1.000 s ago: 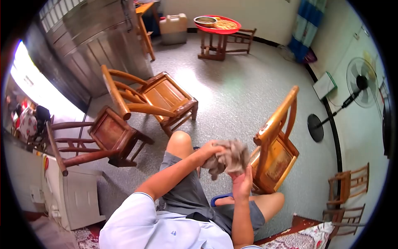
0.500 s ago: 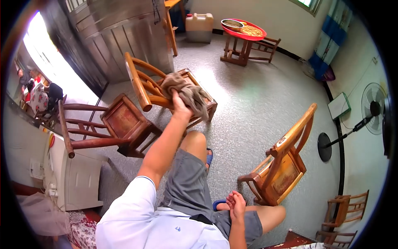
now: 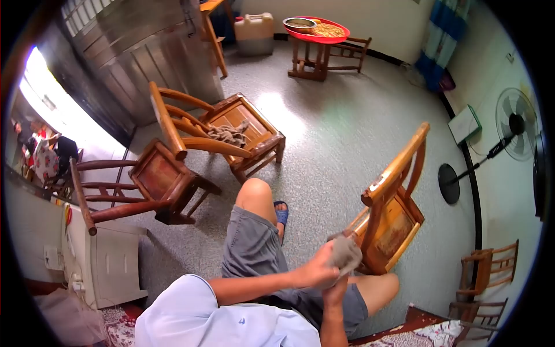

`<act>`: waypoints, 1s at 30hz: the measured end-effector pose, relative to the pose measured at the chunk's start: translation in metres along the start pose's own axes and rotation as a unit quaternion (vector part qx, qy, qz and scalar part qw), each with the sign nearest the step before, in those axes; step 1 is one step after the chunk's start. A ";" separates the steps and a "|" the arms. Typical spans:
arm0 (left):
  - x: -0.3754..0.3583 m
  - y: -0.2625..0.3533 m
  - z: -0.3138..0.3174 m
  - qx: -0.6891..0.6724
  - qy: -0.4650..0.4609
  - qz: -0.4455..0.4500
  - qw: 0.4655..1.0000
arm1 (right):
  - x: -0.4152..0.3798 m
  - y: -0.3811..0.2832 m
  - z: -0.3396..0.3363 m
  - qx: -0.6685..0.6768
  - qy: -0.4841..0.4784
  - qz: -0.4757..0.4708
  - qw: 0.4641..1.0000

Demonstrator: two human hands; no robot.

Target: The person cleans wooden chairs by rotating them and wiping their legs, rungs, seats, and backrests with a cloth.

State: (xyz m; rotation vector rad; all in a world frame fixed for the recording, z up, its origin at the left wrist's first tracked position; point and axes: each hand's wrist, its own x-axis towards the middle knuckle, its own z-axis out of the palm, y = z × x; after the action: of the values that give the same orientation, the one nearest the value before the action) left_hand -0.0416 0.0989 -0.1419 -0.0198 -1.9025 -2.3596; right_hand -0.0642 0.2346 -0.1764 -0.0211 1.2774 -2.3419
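My left hand (image 3: pixel 318 269) is closed round a bunched grey-brown cloth (image 3: pixel 347 254) above my right thigh. Directly below it, my right hand (image 3: pixel 334 290) meets the lower part of that cloth, its fingers hidden behind the cloth and the left hand. A second crumpled grey-brown cloth (image 3: pixel 231 134) lies on the seat of a wooden chair (image 3: pixel 254 118) in front of me. Close beyond my hands stands another wooden chair (image 3: pixel 399 225), with its back towards me.
A darker wooden chair (image 3: pixel 159 173) stands at the left, near a white cabinet (image 3: pixel 113 260). A red tray (image 3: pixel 324 39) rests on a small table at the back, beside a plastic jug (image 3: pixel 254 34). A standing fan (image 3: pixel 514 124) is at the right. People (image 3: pixel 43 144) are outside the doorway.
My left hand has moved from the front chair back to my right hand, carrying one cloth. The other cloth now lies apart on that chair's seat. The camera view has shifted slightly.
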 end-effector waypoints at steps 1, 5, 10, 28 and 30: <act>-0.012 -0.022 0.008 0.182 -0.078 0.089 0.976 | 0.000 0.002 -0.004 -0.001 0.015 -0.007 1.000; 0.001 0.049 -0.006 0.161 -0.194 0.064 0.966 | -0.015 -0.006 -0.029 -0.152 0.119 -0.059 0.979; 0.065 0.081 -0.039 0.261 0.100 0.272 0.921 | 0.007 -0.070 -0.005 0.089 0.184 -0.165 0.965; 0.181 -0.020 -0.080 -0.407 -0.035 0.075 0.910 | 0.227 -0.143 0.113 -0.536 -0.013 -0.525 0.661; 0.187 -0.024 -0.078 -0.333 -0.006 0.067 0.941 | 0.228 -0.144 0.112 -0.541 -0.009 -0.518 0.663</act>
State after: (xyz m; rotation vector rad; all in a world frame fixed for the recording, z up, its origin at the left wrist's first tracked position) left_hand -0.2253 0.0130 -0.1668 -0.2116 -0.9792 -2.7693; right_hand -0.2981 0.1190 -0.0448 -1.4776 2.9678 -1.6923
